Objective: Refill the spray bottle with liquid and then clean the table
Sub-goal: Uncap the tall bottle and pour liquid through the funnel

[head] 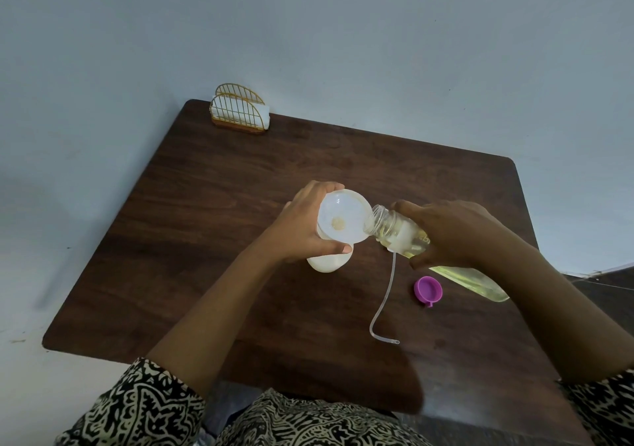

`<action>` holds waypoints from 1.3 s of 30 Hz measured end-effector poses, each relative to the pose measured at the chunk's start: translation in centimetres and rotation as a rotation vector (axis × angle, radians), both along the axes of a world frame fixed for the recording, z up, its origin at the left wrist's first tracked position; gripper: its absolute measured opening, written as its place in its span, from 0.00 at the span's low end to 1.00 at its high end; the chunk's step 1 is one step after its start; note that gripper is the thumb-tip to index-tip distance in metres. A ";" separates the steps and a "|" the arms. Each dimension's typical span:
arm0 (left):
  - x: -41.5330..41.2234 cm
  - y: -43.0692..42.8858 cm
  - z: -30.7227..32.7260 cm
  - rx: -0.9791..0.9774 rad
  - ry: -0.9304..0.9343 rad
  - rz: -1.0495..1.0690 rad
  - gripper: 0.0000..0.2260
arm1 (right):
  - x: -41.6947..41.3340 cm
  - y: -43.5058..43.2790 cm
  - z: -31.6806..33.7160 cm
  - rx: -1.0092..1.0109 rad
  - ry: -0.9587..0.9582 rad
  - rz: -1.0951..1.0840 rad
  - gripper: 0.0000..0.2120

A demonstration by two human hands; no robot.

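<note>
Left sleeve (pixel 144 408) and right sleeve (pixel 603 408) stop near the elbows: cream cloth with a dense black maze-like print. The same print covers the lap (pixel 308 421).

The funnel (pixel 343 215) and the left hand (pixel 302 229) are covering nearly all of the spray bottle (pixel 327 263), leaving only its pale rounded base showing, so its neck and the funnel's seating in it are lying out of sight. The right hand (pixel 453 233) is wrapping the middle of the clear refill bottle (pixel 394 229), hiding most of its lettering, and the little that is showing is too small to read. The thin tube (pixel 382 305) is running up behind that bottle, which is hiding its upper end, and the bottom and right edges are cutting off the patterned sleeves (pixel 144 408).
</note>
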State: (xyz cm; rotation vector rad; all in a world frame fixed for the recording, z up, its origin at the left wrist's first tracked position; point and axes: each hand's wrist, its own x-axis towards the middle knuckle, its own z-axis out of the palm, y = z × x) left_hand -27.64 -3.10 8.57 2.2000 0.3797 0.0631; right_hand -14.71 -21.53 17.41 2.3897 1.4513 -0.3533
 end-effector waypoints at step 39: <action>-0.2 -0.2 0.2 -0.011 -0.006 0.002 0.41 | 0.5 0.0 0.1 -0.015 0.004 0.045 0.36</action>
